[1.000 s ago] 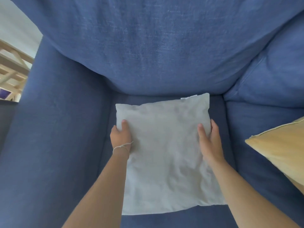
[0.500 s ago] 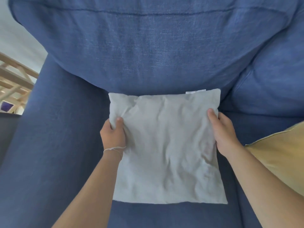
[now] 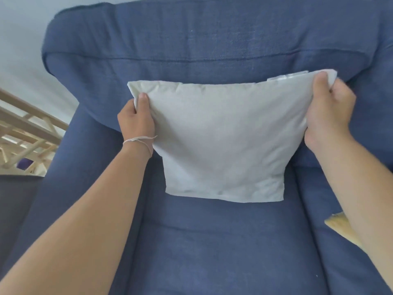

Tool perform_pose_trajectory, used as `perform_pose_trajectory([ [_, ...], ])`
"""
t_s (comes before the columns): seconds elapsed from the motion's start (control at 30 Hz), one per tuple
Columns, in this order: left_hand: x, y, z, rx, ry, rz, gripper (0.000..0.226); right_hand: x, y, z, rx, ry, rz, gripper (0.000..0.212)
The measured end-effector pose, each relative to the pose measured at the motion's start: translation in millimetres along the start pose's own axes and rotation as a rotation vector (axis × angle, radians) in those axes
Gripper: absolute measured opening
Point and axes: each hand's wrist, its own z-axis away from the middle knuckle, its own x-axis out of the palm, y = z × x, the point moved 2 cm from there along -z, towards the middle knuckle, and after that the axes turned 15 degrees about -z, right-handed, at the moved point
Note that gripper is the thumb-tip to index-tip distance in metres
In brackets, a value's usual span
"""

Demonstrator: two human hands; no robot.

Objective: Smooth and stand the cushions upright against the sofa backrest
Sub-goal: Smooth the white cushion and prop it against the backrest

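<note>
Fingers [image 3: 143, 98] of both the left hand [image 3: 136, 120] and right hand [image 3: 328, 116] are pinching the grey cushion's [image 3: 223, 141] 2 top corners, now lifting it off the seat [image 3: 212, 241] toward the blue backrest [image 3: 212, 43].

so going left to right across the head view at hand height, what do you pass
wooden railing → sofa armrest → left hand → grey cushion → right hand
</note>
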Motion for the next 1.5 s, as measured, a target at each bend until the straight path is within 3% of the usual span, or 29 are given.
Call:
perform_pose_trajectory([
  [0.2,2,-1,-3,-0.022,0.011,0.021,0.052,10,2,-16,-0.036,0.008,0.094,0.04],
  [0.27,-5,-22,9,-0.148,-0.059,0.151,0.049,-3,5,-11,0.01,0.078,0.0,0.038],
  [0.37,-18,-93,44,-0.414,-0.181,0.32,0.047,-51,37,21,0.269,0.264,-0.187,0.035],
  [0.43,-23,-147,72,-0.528,-0.241,0.092,0.049,-90,74,56,0.378,0.28,0.035,0.035],
  [0.53,-12,-199,102,-0.41,-0.517,-0.393,0.057,-121,128,100,0.501,-0.086,0.417,0.045],
  [0.63,3,-210,107,-0.302,-0.543,-0.592,0.037,-126,157,118,0.624,-0.314,0.735,0.031],
  [0.7,9,-206,102,-0.284,-0.464,-0.699,0.023,-127,162,118,0.6,-0.275,0.809,0.019],
  [0.77,9,-209,98,-0.294,-0.406,-0.753,0.037,-128,162,115,0.574,-0.217,0.758,0.013],
  [0.97,-12,-220,117,-0.285,-0.398,-0.863,0.032,-159,158,115,0.519,-0.145,0.8,0.023],
  [1.07,-15,-212,121,-0.28,-0.41,-0.834,0.027,-149,150,117,0.447,-0.159,0.725,0.018],
  [1.17,-11,-185,114,-0.158,-0.38,-0.644,0.004,-124,128,115,0.315,-0.166,0.491,0.027],
  [1.23,-7,-167,102,-0.099,-0.319,-0.535,0.017,-112,123,108,0.277,-0.177,0.417,0.016],
  [1.5,-1,-161,83,-0.171,-0.385,-0.712,0.017,-123,124,88,0.273,-0.107,0.538,0.019],
])
